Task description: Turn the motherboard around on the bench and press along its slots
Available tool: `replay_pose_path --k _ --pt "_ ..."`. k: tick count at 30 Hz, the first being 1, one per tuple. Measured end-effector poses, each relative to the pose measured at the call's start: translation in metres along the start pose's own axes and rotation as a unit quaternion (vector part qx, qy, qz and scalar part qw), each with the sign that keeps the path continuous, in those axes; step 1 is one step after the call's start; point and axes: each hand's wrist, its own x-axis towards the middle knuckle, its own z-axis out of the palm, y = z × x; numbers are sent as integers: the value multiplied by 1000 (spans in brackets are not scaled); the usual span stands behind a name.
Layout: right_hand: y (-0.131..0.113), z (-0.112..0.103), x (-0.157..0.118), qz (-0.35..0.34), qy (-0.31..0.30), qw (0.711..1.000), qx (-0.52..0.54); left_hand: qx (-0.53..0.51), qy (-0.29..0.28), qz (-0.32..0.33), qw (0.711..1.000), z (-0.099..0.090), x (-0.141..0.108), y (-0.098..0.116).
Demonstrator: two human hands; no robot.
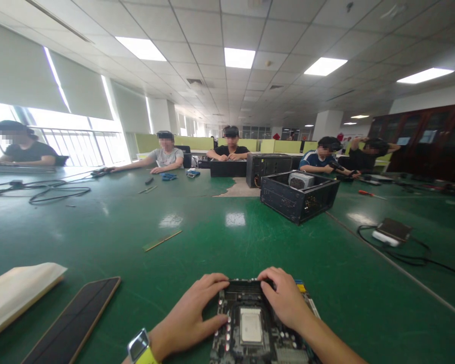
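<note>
A computer motherboard [222, 349] lies on the green tabletop at the bottom middle, nearest me. In its socket is a square silver processor [251, 325], and dark memory slots [244, 287] run across its far side. My left hand [195, 316] grips the board's left side, fingertips at the left end of the slots and thumb on the near side of them. Bent at the fingers, my right hand [284, 298] holds the right end of the slots. Its palm covers part of the board's right side. Whether a memory stick sits under my fingers I cannot make out.
Left of me lie a dark flat panel [74, 318] and a pale packet [18, 293]. A thin brass-coloured strip [163, 241] is ahead. An open black computer case [280, 199] stands farther off; a dark adapter [395, 230] with cables lies right. Several people sit around the table.
</note>
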Motion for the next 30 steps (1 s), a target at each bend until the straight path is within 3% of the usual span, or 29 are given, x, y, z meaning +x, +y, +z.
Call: replay_pose_path --k 30 --pt "2 3 -1 9 22 1000 9 16 -9 -7 1000 1 -1 -4"
